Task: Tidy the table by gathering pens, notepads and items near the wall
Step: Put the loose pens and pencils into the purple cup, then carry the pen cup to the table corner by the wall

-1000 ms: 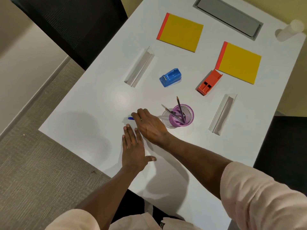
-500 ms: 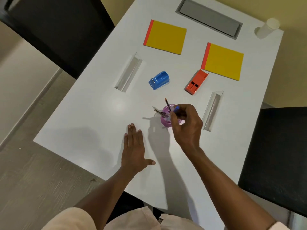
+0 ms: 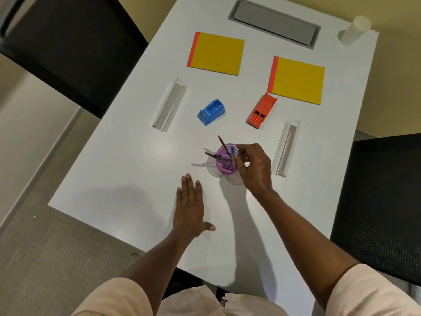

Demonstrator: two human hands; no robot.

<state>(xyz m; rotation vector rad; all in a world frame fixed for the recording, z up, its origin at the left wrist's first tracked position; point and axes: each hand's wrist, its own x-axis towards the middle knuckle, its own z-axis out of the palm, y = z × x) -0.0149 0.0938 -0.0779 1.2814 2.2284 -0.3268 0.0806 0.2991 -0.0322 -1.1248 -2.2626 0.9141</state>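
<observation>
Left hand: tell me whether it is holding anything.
No, the left hand lies flat and empty on the table.

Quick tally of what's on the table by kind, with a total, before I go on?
Yellow notepads: 2
Clear acrylic holders: 2
Blue tape dispenser: 1
Orange stapler: 1
Purple pen cup: 1
White paper cup: 1
Total: 8, not counting the pens and pencils in the pen cup.

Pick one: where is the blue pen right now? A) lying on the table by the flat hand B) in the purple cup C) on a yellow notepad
B: the blue pen stands in the purple cup beside the pencils, with the right hand at the cup's rim.
</observation>
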